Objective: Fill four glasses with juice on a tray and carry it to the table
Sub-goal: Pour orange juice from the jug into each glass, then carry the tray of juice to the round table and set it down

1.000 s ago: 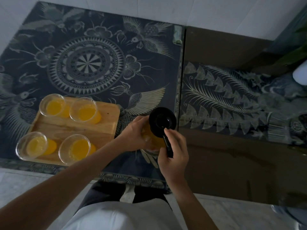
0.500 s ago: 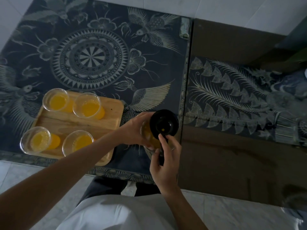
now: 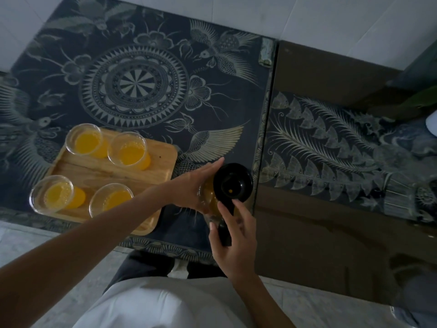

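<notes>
A wooden tray lies at the front left of the dark patterned table. On it stand several clear glasses holding orange juice: two at the back and two at the front. Right of the tray stands the juice jug, seen from above with its black lid and black handle. My left hand lies flat against the jug's left side with the fingers stretched out. My right hand holds the handle loosely, thumb on one side and fingers on the other.
A second, lower table with a feather pattern and a brown surround adjoins on the right. A green leaf and a white object show at the far right edge. Pale floor tiles surround the tables; my legs are below.
My left hand's fingers have straightened from a curl around the jug to lying flat against it. My right hand's grip on the handle has loosened. The jug stays upright in place.
</notes>
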